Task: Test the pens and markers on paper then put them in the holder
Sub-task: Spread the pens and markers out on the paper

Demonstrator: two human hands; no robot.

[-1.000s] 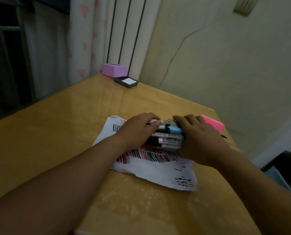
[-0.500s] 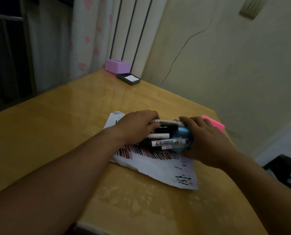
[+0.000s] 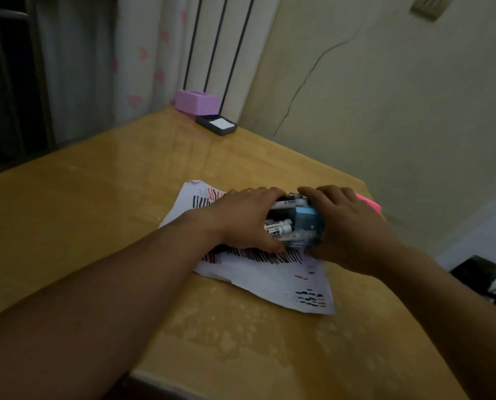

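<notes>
A blue holder [image 3: 306, 225] lies on its side over a white paper [image 3: 272, 275] covered in black and red test strokes. Several whiteboard markers [image 3: 280, 226] stick out of its mouth toward the left. My left hand [image 3: 245, 219] is curled round the bundle of markers. My right hand [image 3: 347, 226] grips the holder from the right and hides its base. A pink object [image 3: 369, 204] peeks out behind my right hand.
The paper lies on a yellow wooden table [image 3: 111, 197]. At the far corner sit a purple box [image 3: 196, 102] and a small black tray with white notes [image 3: 216, 125]. The table's right edge runs close to my right arm; dark clutter [image 3: 483, 281] lies on the floor beyond.
The markers have slid further into the blue holder, and more of the holder shows between my hands. The hands have drawn closer together.
</notes>
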